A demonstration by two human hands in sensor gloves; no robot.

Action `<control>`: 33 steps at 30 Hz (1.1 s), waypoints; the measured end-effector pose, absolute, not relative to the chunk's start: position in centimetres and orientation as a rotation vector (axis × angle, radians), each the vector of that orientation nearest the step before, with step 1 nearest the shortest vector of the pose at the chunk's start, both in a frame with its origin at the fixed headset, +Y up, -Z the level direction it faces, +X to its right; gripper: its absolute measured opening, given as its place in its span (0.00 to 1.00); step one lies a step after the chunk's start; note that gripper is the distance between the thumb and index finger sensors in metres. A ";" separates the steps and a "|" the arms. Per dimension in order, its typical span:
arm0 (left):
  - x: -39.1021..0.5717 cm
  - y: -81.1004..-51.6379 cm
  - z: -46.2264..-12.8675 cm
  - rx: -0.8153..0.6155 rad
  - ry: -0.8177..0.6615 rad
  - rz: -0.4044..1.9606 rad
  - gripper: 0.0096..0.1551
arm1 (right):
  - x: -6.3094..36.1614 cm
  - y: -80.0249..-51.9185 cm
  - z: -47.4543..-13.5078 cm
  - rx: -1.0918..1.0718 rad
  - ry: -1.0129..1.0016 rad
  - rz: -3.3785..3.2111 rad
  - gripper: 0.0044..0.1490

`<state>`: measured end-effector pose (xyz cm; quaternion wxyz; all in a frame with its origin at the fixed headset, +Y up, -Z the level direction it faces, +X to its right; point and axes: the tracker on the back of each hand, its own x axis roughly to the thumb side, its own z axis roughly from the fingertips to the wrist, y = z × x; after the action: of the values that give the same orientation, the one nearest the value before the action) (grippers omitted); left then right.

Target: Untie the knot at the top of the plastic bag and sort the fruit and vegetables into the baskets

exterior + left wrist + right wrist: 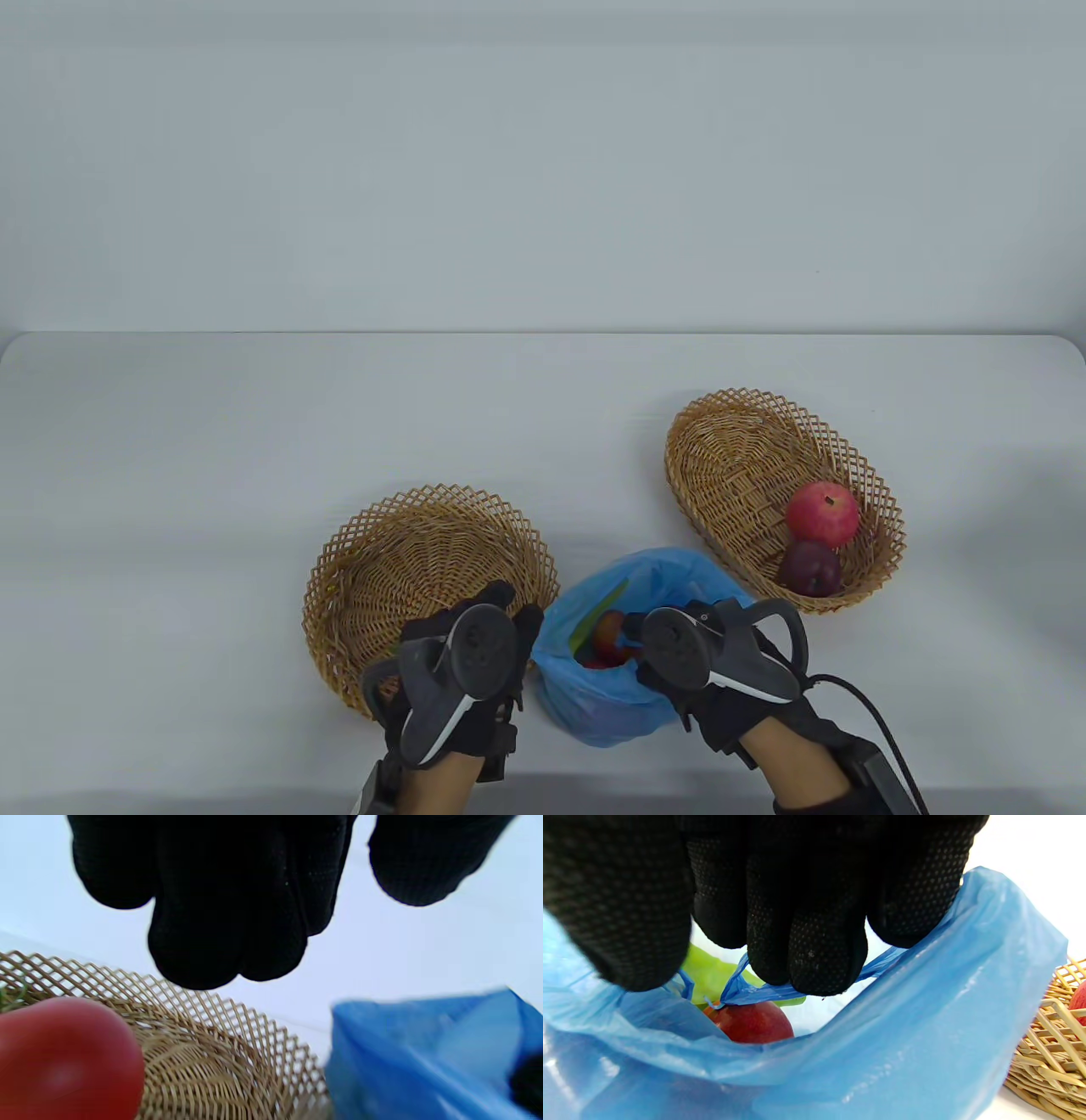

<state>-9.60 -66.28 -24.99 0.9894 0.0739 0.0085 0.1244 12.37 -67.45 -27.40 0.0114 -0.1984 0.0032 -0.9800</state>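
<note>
Sorting is under way; the knot is already undone. The blue plastic bag [632, 649] sits open-mouthed at the desk's near edge, between the two wicker baskets.

Right hand [721, 671]: reaches into the bag mouth. In the right wrist view its fingertips [814, 959] are bent down onto a fold of blue film just above a red fruit [753, 1023]. Whether they pinch the film or only press it, I cannot tell. A green vegetable [712, 974] lies behind that fruit inside the bag.

Left hand [462, 671]: over the near-right part of the left basket [399, 560], fingers hanging loose, gripping nothing. In the left wrist view a red rounded item [63, 1060] sits close to the lens, over or in that basket; which, I cannot tell.

Right basket [738, 475]: toward the desk's right side, holding a red apple [821, 513] and a darker plum-coloured fruit [810, 569], touching.

Judgement: the step in hand is taking the next piece from the bag. The next move needs the film cleared off the red fruit, a grip on it, then a lift over the bag rim to the right basket.

Room: both baskets lie just beside the bag, so carries are short. The bag is near the desk's front edge, so a hard tug could drag it off. The far half of the desk is open.
</note>
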 end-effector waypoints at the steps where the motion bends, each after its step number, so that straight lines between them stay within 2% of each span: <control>1: -9.3 -66.5 -25.0 0.132 0.005 0.235 0.40 | 12.3 -67.5 -27.4 -0.624 -0.008 -3.048 0.43; 4: -8.3 -67.2 -25.3 0.077 -0.035 0.197 0.45 | 11.8 -68.0 -27.3 -0.645 -0.105 -3.004 0.53; 6: -7.8 -67.7 -25.5 0.050 -0.049 0.160 0.46 | 11.4 -68.3 -27.3 -0.661 -0.160 -2.974 0.56; 8: -7.3 -68.0 -25.7 0.022 -0.057 0.136 0.45 | 11.3 -68.3 -27.3 -0.668 -0.172 -2.993 0.51; 10: -6.9 -68.3 -25.9 0.011 -0.049 0.093 0.43 | 11.6 -68.0 -27.5 -0.662 -0.149 -3.098 0.37; 12: -6.6 -68.4 -26.0 0.015 -0.041 0.060 0.38 | 11.8 -67.8 -27.6 -0.635 -0.093 -3.176 0.29; 15: -6.3 -68.4 -26.0 0.031 -0.031 0.048 0.25 | 11.8 -67.9 -27.9 -0.559 -0.001 -3.181 0.29; 20: -6.4 -68.3 -26.0 0.047 -0.028 0.057 0.23 | 11.2 -68.7 -28.1 -0.475 0.121 -3.074 0.27; 24: -6.6 -68.2 -25.9 0.061 -0.026 0.074 0.23 | 10.3 -69.3 -27.9 -0.532 0.038 -2.954 0.38; 27: -6.9 -68.2 -25.9 0.062 -0.021 0.091 0.23 | 10.2 -69.0 -27.5 -0.589 -0.025 -2.946 0.51; 33: -6.9 -68.2 -25.9 0.052 -0.026 0.105 0.23 | 9.6 -69.1 -26.9 -0.685 -0.091 -2.930 0.54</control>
<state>-6.92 -68.20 -25.95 0.9982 0.0259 -0.0132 0.0523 9.57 -69.13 -26.86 0.0658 -0.2271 -0.0303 -0.9712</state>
